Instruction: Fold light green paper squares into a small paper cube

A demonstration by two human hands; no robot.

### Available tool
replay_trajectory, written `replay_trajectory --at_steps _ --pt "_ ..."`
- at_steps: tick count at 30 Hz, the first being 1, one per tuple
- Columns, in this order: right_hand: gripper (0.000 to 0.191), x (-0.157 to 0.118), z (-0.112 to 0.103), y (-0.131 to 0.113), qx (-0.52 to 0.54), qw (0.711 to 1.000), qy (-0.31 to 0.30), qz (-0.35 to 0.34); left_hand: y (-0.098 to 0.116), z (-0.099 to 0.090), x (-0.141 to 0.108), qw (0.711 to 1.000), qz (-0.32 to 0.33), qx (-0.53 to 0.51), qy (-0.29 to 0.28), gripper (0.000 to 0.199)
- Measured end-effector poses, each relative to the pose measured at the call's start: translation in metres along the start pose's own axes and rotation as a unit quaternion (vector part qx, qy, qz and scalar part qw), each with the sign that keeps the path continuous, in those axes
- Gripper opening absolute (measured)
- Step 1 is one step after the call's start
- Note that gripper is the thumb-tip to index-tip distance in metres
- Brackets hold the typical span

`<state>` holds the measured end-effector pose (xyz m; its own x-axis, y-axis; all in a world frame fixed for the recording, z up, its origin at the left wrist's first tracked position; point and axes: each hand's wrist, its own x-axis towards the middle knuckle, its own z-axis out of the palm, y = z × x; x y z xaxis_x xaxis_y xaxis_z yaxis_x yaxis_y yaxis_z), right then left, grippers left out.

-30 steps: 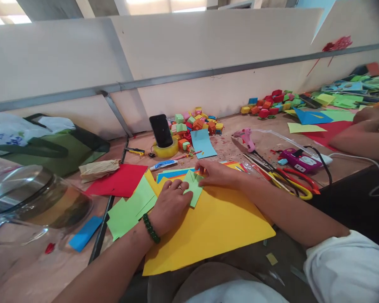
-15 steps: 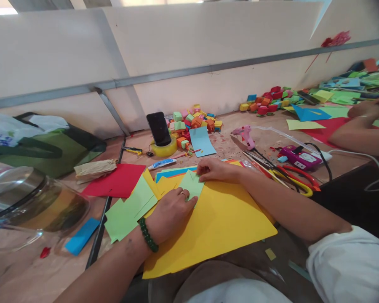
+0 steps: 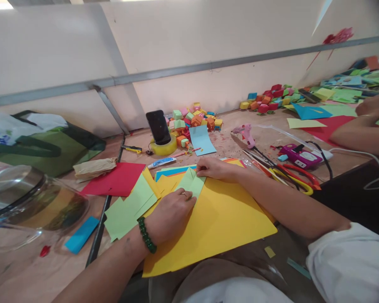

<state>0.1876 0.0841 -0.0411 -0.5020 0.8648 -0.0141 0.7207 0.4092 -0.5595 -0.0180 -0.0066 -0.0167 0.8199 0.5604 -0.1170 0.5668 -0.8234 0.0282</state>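
Observation:
A small light green sheet of paper (image 3: pixel 195 185), with a crease and a lifted fold near its top, lies on a large yellow sheet (image 3: pixel 227 214). My right hand (image 3: pixel 215 169) pinches the green paper's upper right edge between thumb and fingers. With fingers bent and pressed down, my left hand (image 3: pixel 172 211) holds the lower left part of the same paper against the yellow sheet, covering that part. Left of it lie more light green papers (image 3: pixel 132 206), partly under the yellow sheet.
Behind my hands stand a phone (image 3: pixel 158 127) on a tape roll (image 3: pixel 164 146) and a pile of coloured paper cubes (image 3: pixel 197 122). Rightward are a pink glue gun (image 3: pixel 246 135), scissors (image 3: pixel 298 176) and a purple power strip (image 3: pixel 301 156). A glass teapot (image 3: pixel 50 202) stands left; another person's hand (image 3: pixel 374 106) is far right.
The green paper's folded part has shifted, and a long crease now shows across it. My left fingers have slid slightly left. The other person's hand has moved a little.

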Motion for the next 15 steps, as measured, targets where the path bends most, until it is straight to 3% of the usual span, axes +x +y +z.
replay_trajectory --at_steps 5,15 --pt "0.01 0.002 -0.003 -0.006 -0.02 0.999 -0.024 0.01 -0.005 0.005 0.0 0.998 0.006 -0.053 0.045 0.026" --pt "0.008 0.004 -0.004 -0.006 -0.027 0.999 -0.025 0.009 -0.01 0.004 0.007 0.995 -0.008 -0.083 0.053 0.037"
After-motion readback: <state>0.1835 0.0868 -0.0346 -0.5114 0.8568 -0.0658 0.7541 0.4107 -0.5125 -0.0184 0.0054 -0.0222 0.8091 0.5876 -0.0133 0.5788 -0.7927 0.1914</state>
